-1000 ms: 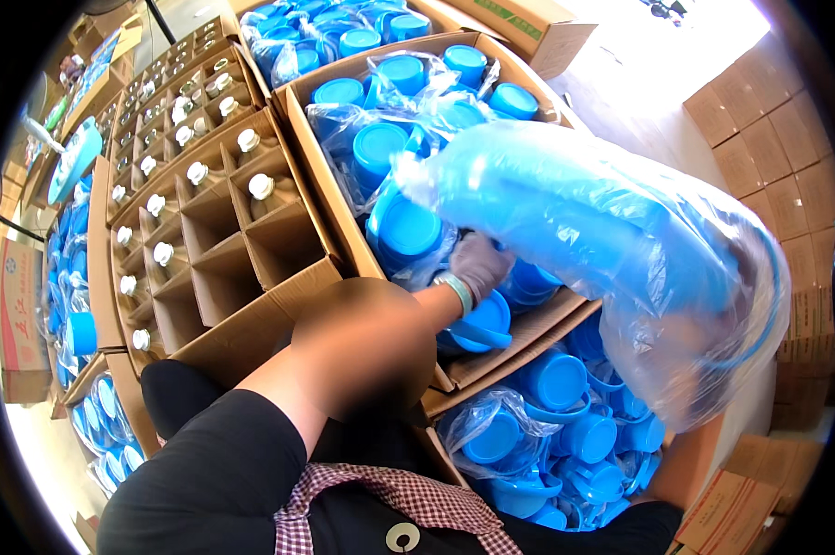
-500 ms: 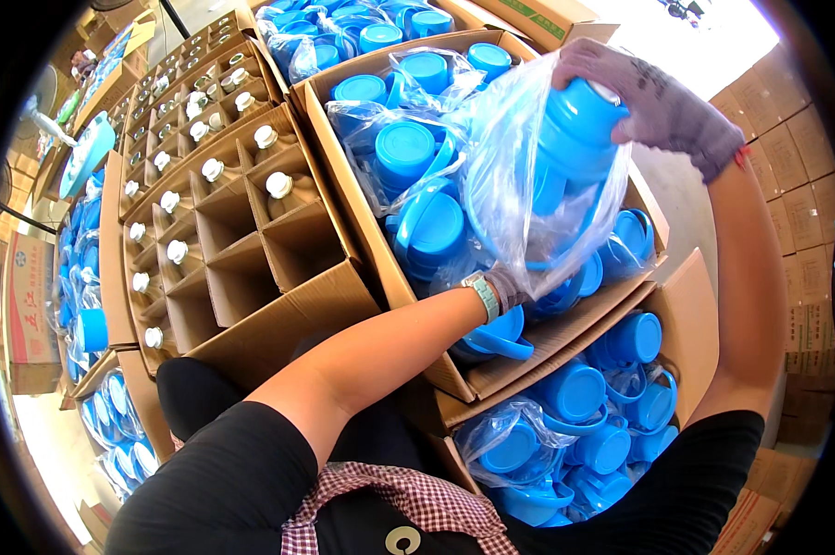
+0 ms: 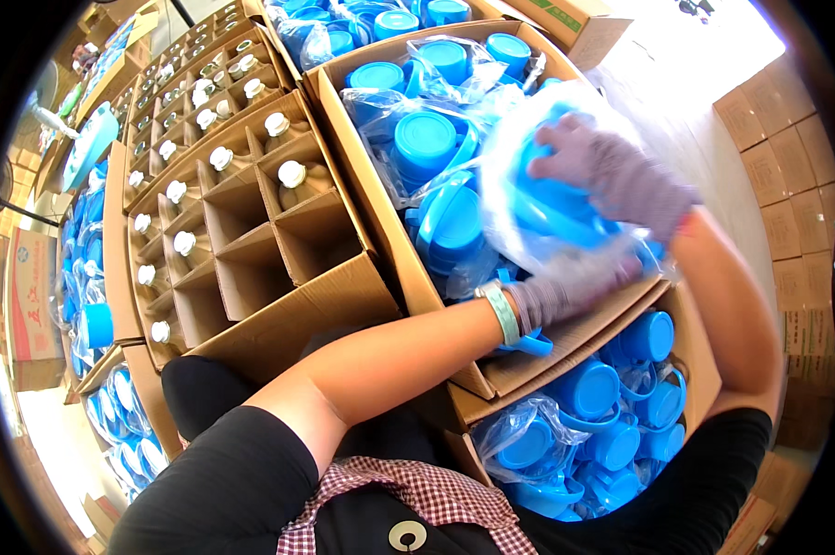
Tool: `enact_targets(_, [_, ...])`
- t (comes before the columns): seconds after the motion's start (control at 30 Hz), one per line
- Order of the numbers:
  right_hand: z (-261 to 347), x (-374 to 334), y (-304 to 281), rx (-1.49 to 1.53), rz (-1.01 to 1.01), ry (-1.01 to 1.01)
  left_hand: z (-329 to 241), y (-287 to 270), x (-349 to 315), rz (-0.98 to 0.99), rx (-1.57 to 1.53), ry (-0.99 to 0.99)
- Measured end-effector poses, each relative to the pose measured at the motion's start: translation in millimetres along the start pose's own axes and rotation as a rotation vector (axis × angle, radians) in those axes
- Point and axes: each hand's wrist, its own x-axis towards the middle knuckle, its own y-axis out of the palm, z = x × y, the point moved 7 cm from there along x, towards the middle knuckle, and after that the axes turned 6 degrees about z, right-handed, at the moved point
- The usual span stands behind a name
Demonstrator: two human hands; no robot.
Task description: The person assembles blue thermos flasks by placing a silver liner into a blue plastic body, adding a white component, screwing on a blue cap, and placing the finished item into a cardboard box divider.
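Lists at near right an open carton (image 3: 698, 351) of blue lidded containers (image 3: 587, 388); next, a gloved left hand (image 3: 579, 287), blurred, at the near edge of a bagged blue container (image 3: 551, 211), with grip impossible to tell. Includes a gloved right hand (image 3: 616, 180) over that container, with fingers apart and hold likewise unclear, at the right side of an open middle carton (image 3: 414, 268). Shows at left a divided carton (image 3: 297, 310) of white-capped bottles (image 3: 291, 176); at far right, stacked brown cartons (image 3: 787, 185).

Open cardboard box (image 3: 389, 217), blue handled jugs (image 3: 425, 143) inside, pale floor (image 3: 681, 125) beyond, stacked brown cartons (image 3: 778, 194) on it
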Motion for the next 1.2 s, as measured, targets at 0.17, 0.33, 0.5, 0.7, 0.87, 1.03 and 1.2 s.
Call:
enact_targets(0.17, [-8.0,68.1,173.9,0.192,-0.15,0.12,108.6,23.2,5.2,-0.083,-0.895,-0.372])
enact_targets(0.33, [-10.4,58.7,183.1,0.28,-0.222,0.396,84.9,0.6,-14.9,0.121,-0.614,-0.511])
enact_targets(0.5, [-98.7,-65.2,161.1,0.861,-0.594,0.912,-3.6,-59.1,-34.8,0.059,0.096,-0.114])
enact_targets(0.7, [-92.6,-114.8,290.1,0.255,0.313,1.219,-54.3,-102.8,-128.5,-0.008,0.04,0.044])
enact_targets(0.87, [-102.3,-128.4,295.6,0.364,0.287,0.954,33.5,-162.5,-288.7,-0.366,-0.041,-0.324])
enact_targets(1.03, [-150.9,-167.1,243.1,1.026,-0.434,1.184,65.6,-217.5,-472.3,-0.814,-0.067,-0.57])
enact_targets(1.2, [-69.7,-40.7,147.3,0.887,-0.762,0.674,46.2,-218.3,-522.0,-1.012,-0.161,-0.589])
